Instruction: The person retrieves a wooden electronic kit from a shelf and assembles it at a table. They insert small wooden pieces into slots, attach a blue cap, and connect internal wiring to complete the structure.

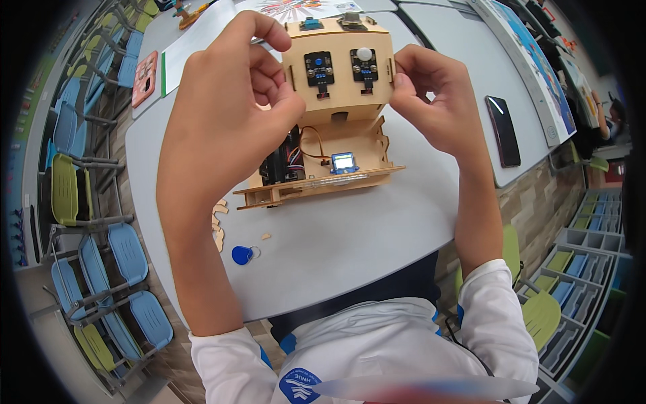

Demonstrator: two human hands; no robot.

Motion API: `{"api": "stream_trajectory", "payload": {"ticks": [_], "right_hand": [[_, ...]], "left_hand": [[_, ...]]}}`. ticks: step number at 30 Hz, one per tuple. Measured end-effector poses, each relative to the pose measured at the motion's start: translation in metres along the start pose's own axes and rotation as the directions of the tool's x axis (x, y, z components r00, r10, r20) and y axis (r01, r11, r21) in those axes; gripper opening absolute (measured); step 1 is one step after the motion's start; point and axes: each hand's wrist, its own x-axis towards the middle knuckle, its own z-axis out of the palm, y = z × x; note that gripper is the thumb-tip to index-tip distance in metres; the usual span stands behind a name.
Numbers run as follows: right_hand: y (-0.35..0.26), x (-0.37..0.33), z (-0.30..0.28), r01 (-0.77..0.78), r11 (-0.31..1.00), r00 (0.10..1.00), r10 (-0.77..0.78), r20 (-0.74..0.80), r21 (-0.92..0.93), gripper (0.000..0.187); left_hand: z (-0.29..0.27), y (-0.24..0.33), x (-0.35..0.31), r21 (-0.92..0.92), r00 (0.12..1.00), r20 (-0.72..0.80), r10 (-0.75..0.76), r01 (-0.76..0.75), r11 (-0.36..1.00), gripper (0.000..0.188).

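Observation:
A light wooden model house [316,182] with wires, a black battery box and a small blue-framed screen inside stands on the grey table [350,236]. Above it I hold a wooden panel [338,94] carrying two black sensor modules. My left hand [235,94] pinches the panel's left edge. My right hand [431,101] grips its right edge. The panel sits tilted over the open top of the house.
A blue key fob [241,255] and small wooden offcuts [219,222] lie near the table's left front. A black phone [503,130] rests at the right, papers [195,40] at the back. Blue and green chairs [101,256] line the left; storage bins [579,269] stand at the right.

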Motion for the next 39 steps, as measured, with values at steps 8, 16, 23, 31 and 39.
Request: {"api": "stream_trajectory", "payload": {"ticks": [8, 16, 23, 31, 39], "right_hand": [[-0.004, 0.000, 0.000, 0.007, 0.998, 1.000, -0.008, -0.011, -0.060, 0.013], [0.006, 0.002, -0.009, -0.007, 1.000, 0.999, 0.007, 0.050, -0.011, 0.013], [0.006, 0.004, -0.012, -0.002, 0.999, 0.997, -0.001, 0.077, 0.038, 0.013], [-0.001, 0.001, -0.001, -0.028, 0.999, 1.000, 0.028, -0.003, 0.018, 0.011], [-0.010, 0.000, -0.003, -0.050, 0.998, 0.999, 0.051, -0.005, 0.035, 0.014]], "left_hand": [[0.002, 0.007, -0.001, 0.078, 1.000, -0.015, -0.027, 0.028, 0.997, 0.033], [-0.010, -0.004, 0.000, 0.007, 0.999, 0.050, -0.022, 0.022, 1.000, 0.034], [-0.014, -0.009, 0.002, -0.146, 0.995, 0.088, -0.035, 0.047, 0.988, 0.033], [-0.006, -0.002, 0.002, 0.008, 0.999, 0.040, -0.006, 0.006, 1.000, 0.035], [0.000, 0.009, 0.002, 0.019, 0.997, 0.013, -0.074, 0.073, 0.997, 0.033]]}}
